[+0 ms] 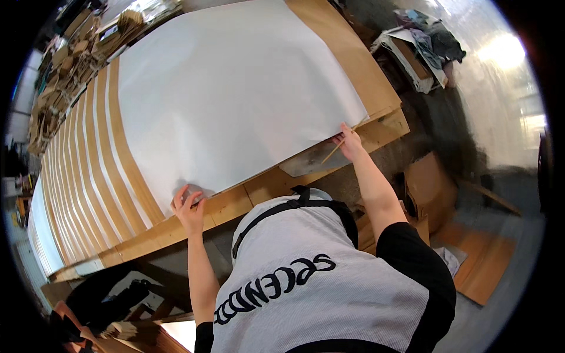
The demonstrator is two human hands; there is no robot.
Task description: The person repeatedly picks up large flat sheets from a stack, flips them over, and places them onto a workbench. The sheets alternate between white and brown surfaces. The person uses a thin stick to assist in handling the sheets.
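Note:
A large white sheet (235,88) lies across brown sheets on a long table. At its near edge, toward the left corner, is my left hand (188,210). Its fingers are bent and apart, with the fingertips over the sheet and a shadow beside them. My right hand (350,144) is closed around a thin wooden stick (331,153) by the sheet's near right corner. That stick slants from the corner down toward me. Whether the right fingers also touch the sheet, I cannot tell.
Staggered brown and white strips (88,170) fan out at the left. The table's wooden edge (229,203) runs before me. Cardboard pieces (65,76) are heaped behind. At the far right, cloths (432,44) lie on a stack; a cardboard box (432,185) and brown board (479,259) sit below.

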